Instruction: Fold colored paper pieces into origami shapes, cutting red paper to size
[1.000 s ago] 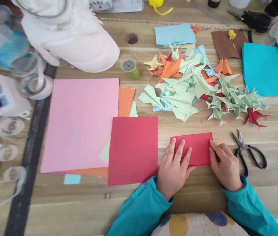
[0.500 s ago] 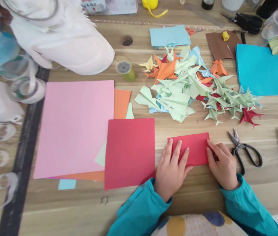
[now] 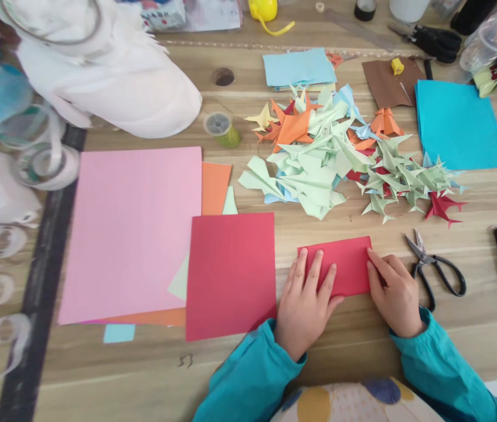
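Spread on the wooden table: folded red paper, black-handled scissors, a heap of folded paper shapes, a brown sheet, bright blue paper, a spool.

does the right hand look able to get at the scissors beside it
Likely yes: the scissors lie beside the right hand with nothing between, though it's at the edge of the smaller red sheet.

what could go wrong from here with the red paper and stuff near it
The small red paper might skew if the left hand lifts, since the right hand touches only its right edge. The right hand could also bump the scissors, which lie close beside it with blades parted. The left sleeve might drag the larger red sheet, whose lower right corner it overlaps in this view.
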